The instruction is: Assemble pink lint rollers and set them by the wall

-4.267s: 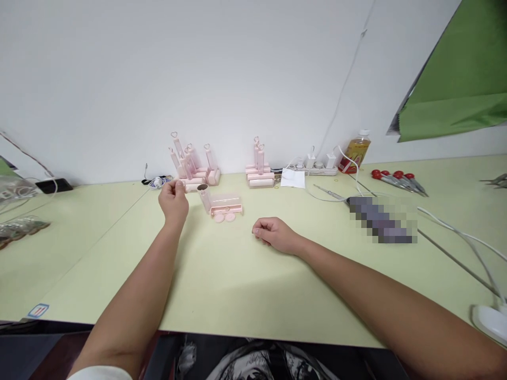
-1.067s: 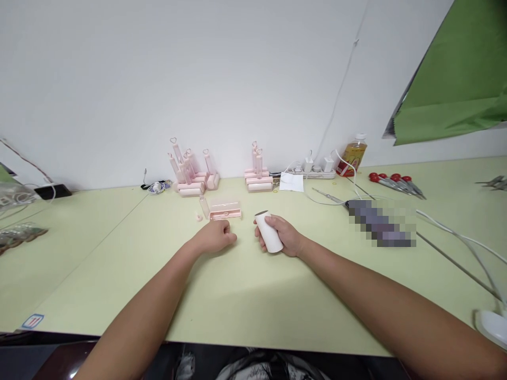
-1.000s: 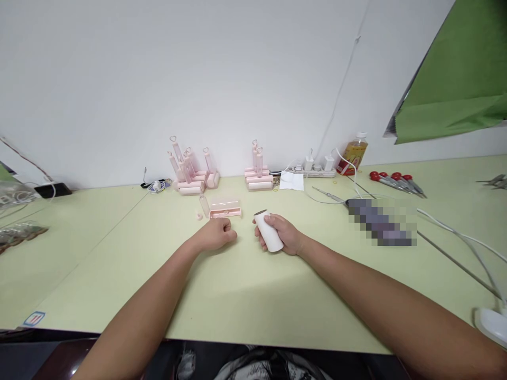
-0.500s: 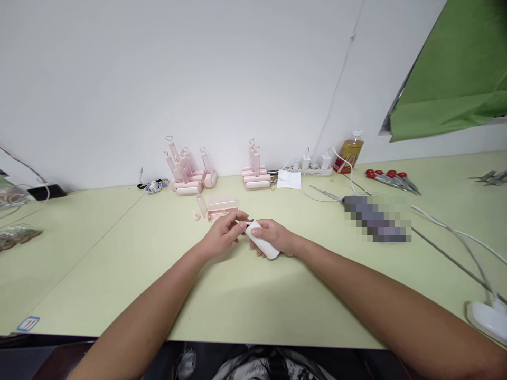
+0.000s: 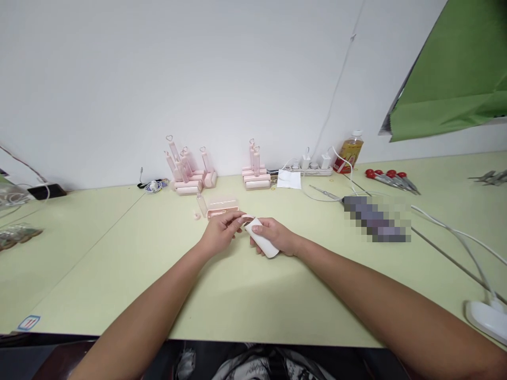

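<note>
A white paper roll (image 5: pixel 263 240), likely a lint-roller refill, lies in the fingers of my right hand (image 5: pixel 278 235), thumb on top. Its hollow end tilts up and to the left. At that end my left hand (image 5: pixel 220 232) pinches a pale pink curved piece (image 5: pixel 248 216), partly hidden by the fingers and tilted against the opening. Just behind my left hand rests an open pink case (image 5: pixel 223 203) with its clear lid up. A clear pink handle tube (image 5: pixel 202 205) stands beside it, and a small pink part (image 5: pixel 196 216) lies to the left.
Assembled pink lint rollers (image 5: pixel 188 187) stand by the wall, with another group (image 5: pixel 256 181) further right. A white paper (image 5: pixel 289 179), a power strip (image 5: pixel 315 170), a drink bottle (image 5: pixel 350 153) and red-handled tools (image 5: pixel 391 178) are at the back right. Cables cross the right side.
My left hand has drawn slightly left and the pink curved piece has turned, showing more of itself at the roll's end. My right hand keeps the roll almost still.
</note>
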A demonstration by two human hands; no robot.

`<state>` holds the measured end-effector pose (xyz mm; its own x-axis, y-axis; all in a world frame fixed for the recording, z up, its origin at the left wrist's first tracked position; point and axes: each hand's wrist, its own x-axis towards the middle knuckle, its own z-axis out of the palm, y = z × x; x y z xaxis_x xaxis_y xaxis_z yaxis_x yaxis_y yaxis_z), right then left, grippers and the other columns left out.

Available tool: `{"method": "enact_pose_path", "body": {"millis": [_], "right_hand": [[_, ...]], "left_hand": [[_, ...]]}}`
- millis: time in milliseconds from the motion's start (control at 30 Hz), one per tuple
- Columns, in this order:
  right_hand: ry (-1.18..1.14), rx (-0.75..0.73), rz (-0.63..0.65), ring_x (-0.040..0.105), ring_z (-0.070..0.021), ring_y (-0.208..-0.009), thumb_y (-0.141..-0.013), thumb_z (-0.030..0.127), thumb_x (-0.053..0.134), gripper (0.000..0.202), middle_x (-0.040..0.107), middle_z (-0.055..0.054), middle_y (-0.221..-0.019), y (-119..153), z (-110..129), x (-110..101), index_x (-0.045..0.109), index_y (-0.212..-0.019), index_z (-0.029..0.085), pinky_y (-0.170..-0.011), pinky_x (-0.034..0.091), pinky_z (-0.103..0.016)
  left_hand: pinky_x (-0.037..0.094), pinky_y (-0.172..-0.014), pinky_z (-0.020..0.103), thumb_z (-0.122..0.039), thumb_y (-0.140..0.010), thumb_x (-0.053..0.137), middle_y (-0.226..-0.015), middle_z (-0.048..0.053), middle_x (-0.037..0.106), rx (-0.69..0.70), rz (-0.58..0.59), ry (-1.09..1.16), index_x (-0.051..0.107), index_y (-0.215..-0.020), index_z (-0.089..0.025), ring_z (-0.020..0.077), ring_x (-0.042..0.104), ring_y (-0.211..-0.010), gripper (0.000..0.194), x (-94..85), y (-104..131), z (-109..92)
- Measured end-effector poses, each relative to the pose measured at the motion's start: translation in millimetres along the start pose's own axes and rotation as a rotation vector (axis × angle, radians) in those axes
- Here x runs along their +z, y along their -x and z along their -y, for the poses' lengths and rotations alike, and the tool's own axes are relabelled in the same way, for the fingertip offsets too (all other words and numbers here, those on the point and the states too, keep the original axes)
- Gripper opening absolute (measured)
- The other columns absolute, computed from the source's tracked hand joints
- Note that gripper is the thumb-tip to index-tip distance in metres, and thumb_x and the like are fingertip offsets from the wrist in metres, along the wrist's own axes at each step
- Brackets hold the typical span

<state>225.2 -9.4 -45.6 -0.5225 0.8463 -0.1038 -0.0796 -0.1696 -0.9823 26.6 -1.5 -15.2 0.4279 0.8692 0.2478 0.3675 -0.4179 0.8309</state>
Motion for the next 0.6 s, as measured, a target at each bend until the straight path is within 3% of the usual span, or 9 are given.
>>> {"method": "enact_pose_path", "body": {"millis": [133, 267, 433, 600], "right_hand": [[0.018, 0.004, 0.006, 0.062, -0.0136, -0.049, -0.075, 0.057, 0.068, 0.045, 0.067, -0.003, -0.072, 1.5, 2.1, 1.1, 0.055, -0.094, 0.018, -0.042, 0.049, -0.023], [0.036, 0.007, 0.003, 0.062, -0.0135, -0.05, -0.073, 0.058, 0.068, 0.048, 0.067, -0.003, -0.073, 2.8, 3.3, 1.8, 0.055, -0.092, 0.017, -0.041, 0.048, -0.022], [0.011, -0.006, 0.015, 0.062, -0.0137, -0.05, -0.073, 0.058, 0.069, 0.048, 0.067, -0.003, -0.072, 2.4, 2.8, 1.3, 0.054, -0.094, 0.018, -0.042, 0.048, -0.023], [0.015, -0.015, 0.02, 0.062, -0.0138, -0.05, -0.073, 0.059, 0.068, 0.049, 0.067, -0.002, -0.072, 2.3, 2.3, 0.5, 0.056, -0.096, 0.018, -0.042, 0.049, -0.023]], "left_hand": [[0.049, -0.07, 0.025, -0.043, -0.093, 0.045, -0.087, 0.003, 0.07, 0.119, -0.111, -0.229, 0.071, -0.105, -0.023, 0.0142, 0.062, -0.076, 0.035, 0.4, 0.4, -1.9], [0.048, -0.077, 0.027, -0.041, -0.094, 0.045, -0.091, 0.002, 0.072, 0.142, -0.25, -0.375, 0.072, -0.104, -0.026, 0.0141, 0.062, -0.076, 0.033, -0.3, 1.1, -5.1], [0.05, -0.079, 0.028, -0.038, -0.095, 0.044, -0.104, 0.005, 0.072, 0.261, -0.146, -0.402, 0.069, -0.106, -0.023, 0.0173, 0.064, -0.095, 0.032, 0.2, 2.7, -2.1], [0.051, -0.091, 0.033, -0.038, -0.095, 0.043, -0.117, 0.005, 0.069, 0.29, -0.058, -0.365, 0.066, -0.113, -0.023, 0.0191, 0.063, -0.109, 0.033, -1.6, 2.5, 3.5]]}}
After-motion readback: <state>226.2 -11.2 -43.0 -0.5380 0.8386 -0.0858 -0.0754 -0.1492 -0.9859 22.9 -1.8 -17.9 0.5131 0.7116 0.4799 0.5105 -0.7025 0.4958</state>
